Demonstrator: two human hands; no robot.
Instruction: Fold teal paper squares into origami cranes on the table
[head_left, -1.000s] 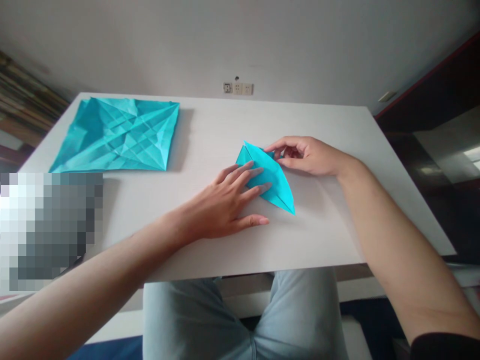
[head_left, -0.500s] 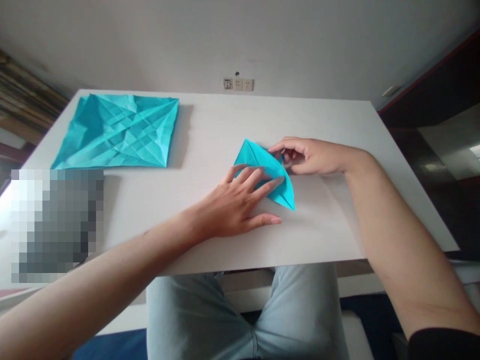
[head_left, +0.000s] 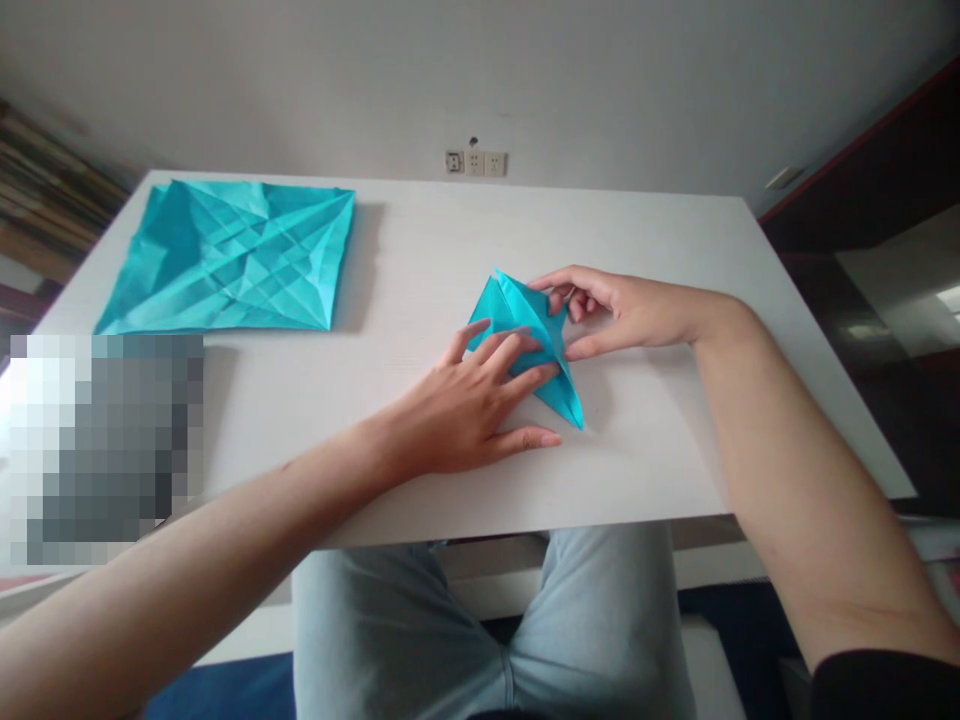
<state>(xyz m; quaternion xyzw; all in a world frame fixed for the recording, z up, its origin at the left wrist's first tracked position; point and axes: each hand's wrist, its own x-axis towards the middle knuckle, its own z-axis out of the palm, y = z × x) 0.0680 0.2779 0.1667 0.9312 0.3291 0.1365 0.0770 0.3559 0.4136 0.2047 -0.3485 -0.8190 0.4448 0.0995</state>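
A small turquoise origami paper, folded to a pointed shape, lies on the white table. My left hand rests on it with fingers spread, their tips pressing its surface and covering part of its lower left. At the paper's right edge is my right hand. Its index finger reaches along the upper edge, the other fingers are curled at the raised flap, and the thumb touches the right side. Parts of those curled fingers are hidden behind the paper.
A large creased turquoise sheet lies at the table's back left. Below it, a pixelated grey area hides what is there. The white table meets a wall with sockets; its front edge is above my legs.
The paper's right flap has been turned up and leftward, showing a new fold ridge. My right thumb has come out to the paper's edge. My left hand stays nearly in place.
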